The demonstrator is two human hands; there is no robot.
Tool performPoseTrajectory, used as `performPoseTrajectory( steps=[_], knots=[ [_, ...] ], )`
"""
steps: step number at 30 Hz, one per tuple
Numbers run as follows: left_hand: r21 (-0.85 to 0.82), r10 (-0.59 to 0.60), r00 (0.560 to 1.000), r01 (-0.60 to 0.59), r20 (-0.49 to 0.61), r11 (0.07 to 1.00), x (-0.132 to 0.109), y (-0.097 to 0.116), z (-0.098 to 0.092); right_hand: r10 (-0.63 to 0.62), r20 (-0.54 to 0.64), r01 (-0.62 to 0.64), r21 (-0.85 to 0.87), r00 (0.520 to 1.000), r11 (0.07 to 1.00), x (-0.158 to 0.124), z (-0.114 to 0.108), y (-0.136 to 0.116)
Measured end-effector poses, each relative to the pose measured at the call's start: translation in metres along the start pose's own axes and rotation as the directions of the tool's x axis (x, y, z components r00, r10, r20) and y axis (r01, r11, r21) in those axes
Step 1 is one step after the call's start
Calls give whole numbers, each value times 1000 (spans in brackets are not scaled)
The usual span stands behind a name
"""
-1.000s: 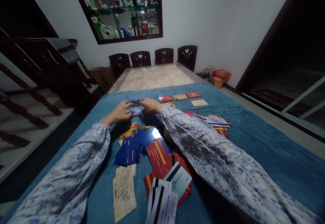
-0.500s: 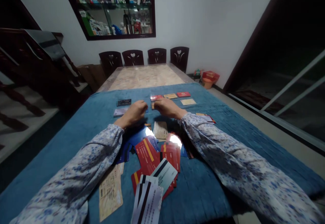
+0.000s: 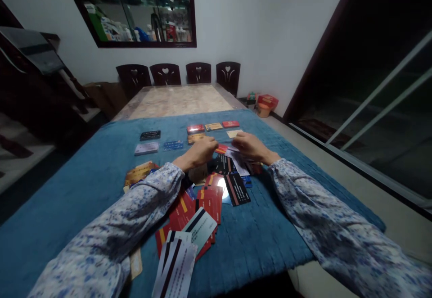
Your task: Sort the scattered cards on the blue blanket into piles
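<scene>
My left hand (image 3: 200,151) is closed, fingertips pressed together, over the loose cards near the orange card stack (image 3: 195,137). Whatever it may hold is hidden. To its right my right hand (image 3: 251,146) is also closed in a pinch, just in front of a cream card (image 3: 234,133); what its fingers grip does not show clearly. Beneath and between the hands lie black cards (image 3: 237,189) and a pale purple card (image 3: 240,163). Closer to me, red cards (image 3: 212,201) overlap a spread of white cards with dark stripes (image 3: 177,264).
A blue cloth (image 3: 91,167) covers the near part of the table. Sorted stacks lie farther off: black (image 3: 150,135), lilac (image 3: 146,148), blue (image 3: 173,145), red (image 3: 195,128), yellow (image 3: 213,126) and another red (image 3: 231,124). Dark chairs (image 3: 198,73) line the far end.
The view has turned right. Both hands have shifted right: my right hand has left the orange stack and is now by the cream card. The blue card is uncovered.
</scene>
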State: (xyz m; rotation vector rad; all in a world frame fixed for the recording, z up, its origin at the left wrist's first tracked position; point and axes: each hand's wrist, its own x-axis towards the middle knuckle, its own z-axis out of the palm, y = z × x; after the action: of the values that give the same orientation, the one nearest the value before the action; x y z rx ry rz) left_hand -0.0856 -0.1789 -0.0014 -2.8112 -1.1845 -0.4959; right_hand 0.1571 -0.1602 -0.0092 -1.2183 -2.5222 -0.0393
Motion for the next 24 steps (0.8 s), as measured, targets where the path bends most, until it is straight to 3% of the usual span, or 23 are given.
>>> performPoseTrajectory(
  steps=[4,10,18,24],
  knots=[
    [83,19,997,-25,72,996,13,18,5,25,-4,-25,31,1000,999,-20,-2,18],
    [12,65,995,-66,72,998,30,37,15,97,-37,-96,41,995,995,-44,-5,38],
    [-54,157,982,-152,101,987,46,50,37,122,-14,-121,58,992,991,-60,-4,57],
    [-47,139,974,-133,179,990,52,54,54,106,58,-111,77,993,991,-64,-9,63]
  ],
)
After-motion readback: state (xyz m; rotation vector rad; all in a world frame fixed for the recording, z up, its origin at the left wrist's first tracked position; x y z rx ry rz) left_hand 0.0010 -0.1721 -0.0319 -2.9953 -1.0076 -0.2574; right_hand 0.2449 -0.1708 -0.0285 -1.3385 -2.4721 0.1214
